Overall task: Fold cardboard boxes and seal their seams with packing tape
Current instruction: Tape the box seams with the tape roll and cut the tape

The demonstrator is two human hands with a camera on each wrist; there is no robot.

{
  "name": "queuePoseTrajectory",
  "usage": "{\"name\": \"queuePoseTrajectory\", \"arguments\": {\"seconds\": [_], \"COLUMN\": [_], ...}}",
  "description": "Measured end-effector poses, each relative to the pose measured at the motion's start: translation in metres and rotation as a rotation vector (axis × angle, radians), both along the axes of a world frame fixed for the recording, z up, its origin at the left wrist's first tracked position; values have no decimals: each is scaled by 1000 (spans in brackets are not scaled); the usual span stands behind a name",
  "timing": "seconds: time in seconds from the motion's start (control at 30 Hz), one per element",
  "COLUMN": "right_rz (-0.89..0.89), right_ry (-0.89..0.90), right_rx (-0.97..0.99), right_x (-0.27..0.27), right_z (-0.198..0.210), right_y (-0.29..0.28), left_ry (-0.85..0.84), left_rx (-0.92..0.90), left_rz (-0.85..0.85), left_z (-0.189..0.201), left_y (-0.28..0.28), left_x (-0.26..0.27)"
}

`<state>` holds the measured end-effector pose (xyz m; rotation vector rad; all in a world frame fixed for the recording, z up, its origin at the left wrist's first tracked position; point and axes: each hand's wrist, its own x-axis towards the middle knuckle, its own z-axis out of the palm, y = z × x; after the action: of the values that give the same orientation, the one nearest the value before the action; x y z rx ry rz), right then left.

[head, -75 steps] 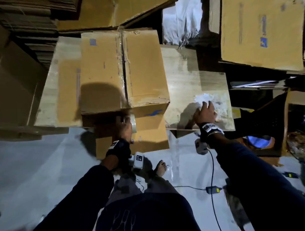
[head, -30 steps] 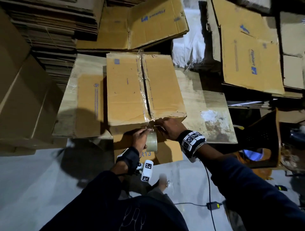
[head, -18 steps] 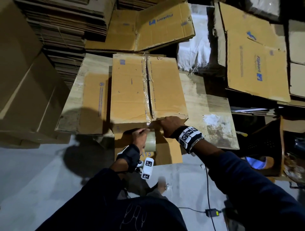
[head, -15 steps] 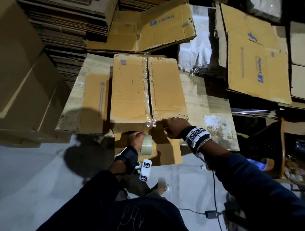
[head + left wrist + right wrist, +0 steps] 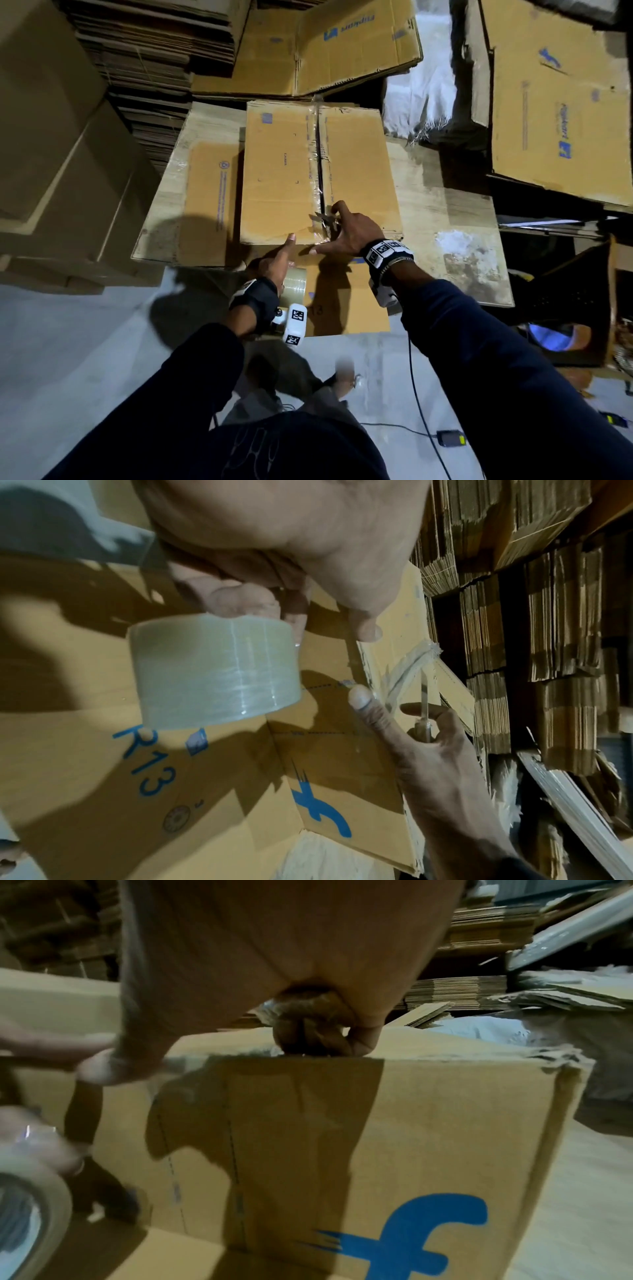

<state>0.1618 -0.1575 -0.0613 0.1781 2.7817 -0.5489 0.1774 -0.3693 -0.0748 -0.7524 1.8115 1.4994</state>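
On a wooden table (image 5: 445, 212), a cardboard box (image 5: 277, 178) is sitting with its top seam taped. At its near edge, the left hand (image 5: 274, 263) is gripping a tape roll (image 5: 215, 669), forefinger extended onto the flap, while the right hand (image 5: 349, 229) is curling around small scissors (image 5: 323, 219), thumb spread against the tape end.
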Motion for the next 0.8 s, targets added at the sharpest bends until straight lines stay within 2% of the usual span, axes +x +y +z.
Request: {"name": "queuePoseTrajectory", "arguments": {"seconds": [0.13, 0.33, 0.43, 0.53, 0.67, 0.73, 0.8], "right_rz": [0, 85, 15, 39, 46, 39, -77], "right_ry": [18, -77, -57, -55, -142, -170, -144], "right_rx": [35, 32, -46, -18, 17, -44, -144], "right_x": [1, -5, -4, -6, -10, -10, -14], "right_z": [-9, -2, -2, -8, -7, -1, 5], "right_y": [2, 8, 6, 8, 17, 20, 26], "left_ry": [-7, -24, -50, -37, -24, -52, -74], "left_rx": [-19, 29, 34, 28, 43, 56, 48], "left_rz": [-72, -109, -99, -129, -191, -243, -316], "left_z": [-2, 8, 8, 10, 6, 3, 0], "left_y": [-10, -20, -21, -21, -26, -29, -32], "left_x": [1, -5, -4, -4, -8, -12, -15]}}
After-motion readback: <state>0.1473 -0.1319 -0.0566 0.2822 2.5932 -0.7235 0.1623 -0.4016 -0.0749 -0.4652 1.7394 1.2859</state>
